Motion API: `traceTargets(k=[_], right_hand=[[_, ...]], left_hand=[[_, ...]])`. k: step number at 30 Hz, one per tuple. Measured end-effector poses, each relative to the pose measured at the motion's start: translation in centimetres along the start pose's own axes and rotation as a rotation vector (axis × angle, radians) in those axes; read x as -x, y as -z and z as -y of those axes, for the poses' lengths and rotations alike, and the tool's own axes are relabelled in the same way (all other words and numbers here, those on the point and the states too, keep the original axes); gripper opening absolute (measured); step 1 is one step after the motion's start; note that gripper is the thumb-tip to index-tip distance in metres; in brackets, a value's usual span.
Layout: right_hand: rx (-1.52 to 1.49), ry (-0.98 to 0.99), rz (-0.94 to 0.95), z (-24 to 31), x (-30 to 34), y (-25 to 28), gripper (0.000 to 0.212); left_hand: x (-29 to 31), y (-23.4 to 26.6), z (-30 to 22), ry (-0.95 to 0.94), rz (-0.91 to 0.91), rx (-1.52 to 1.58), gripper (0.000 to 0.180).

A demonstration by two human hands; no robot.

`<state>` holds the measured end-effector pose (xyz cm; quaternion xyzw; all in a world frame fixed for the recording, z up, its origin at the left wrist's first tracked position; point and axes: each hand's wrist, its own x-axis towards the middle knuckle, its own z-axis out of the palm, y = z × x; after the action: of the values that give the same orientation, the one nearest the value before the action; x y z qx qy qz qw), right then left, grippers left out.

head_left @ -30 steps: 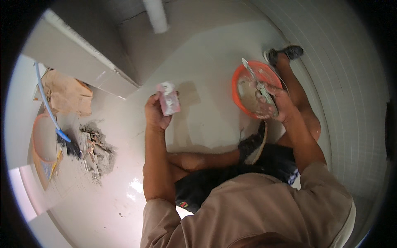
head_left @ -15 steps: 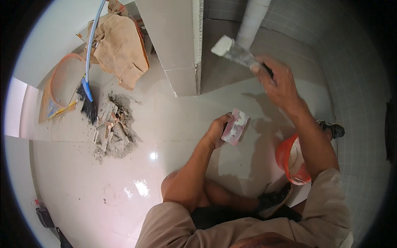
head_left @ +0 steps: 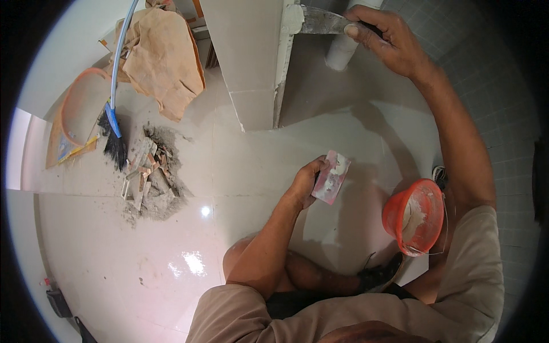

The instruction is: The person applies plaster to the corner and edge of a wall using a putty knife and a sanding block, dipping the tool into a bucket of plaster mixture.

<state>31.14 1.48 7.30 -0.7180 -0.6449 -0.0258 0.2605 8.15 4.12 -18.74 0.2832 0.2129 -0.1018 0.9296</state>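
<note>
My right hand is closed round a putty knife held up at the far side. White paste lies at its blade end, which touches the narrow rough edge of a tiled partition. Lower down, near the middle, my left hand grips a flat rectangular pink spreader smeared with white paste. A red bucket stands tilted to my right, with whitish paste inside and a wire handle.
A white pipe rises behind the partition. To the left are a rubble pile, a blue-handled broom, a round orange-rimmed sieve and brown paper. Grey tiled wall bounds the right.
My right hand has moved up and away, bringing the putty knife's pasted end against the partition edge. The left hand and spreader have shifted slightly right. More of the red bucket shows.
</note>
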Motion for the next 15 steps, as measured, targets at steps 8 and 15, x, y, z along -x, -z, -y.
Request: traceTargets(k=[8, 15], right_hand=[[0.109, -0.109, -0.016, 2.2, -1.0, 0.7, 0.012], [0.259, -0.152, -0.161, -0.5, 4.1, 0.7, 0.031]], left_hand=[[0.1, 0.3, -0.1, -0.014, 0.046, 0.004, 0.045], [0.9, 0.0, -0.5, -0.020, 0.013, 0.051, 0.043]])
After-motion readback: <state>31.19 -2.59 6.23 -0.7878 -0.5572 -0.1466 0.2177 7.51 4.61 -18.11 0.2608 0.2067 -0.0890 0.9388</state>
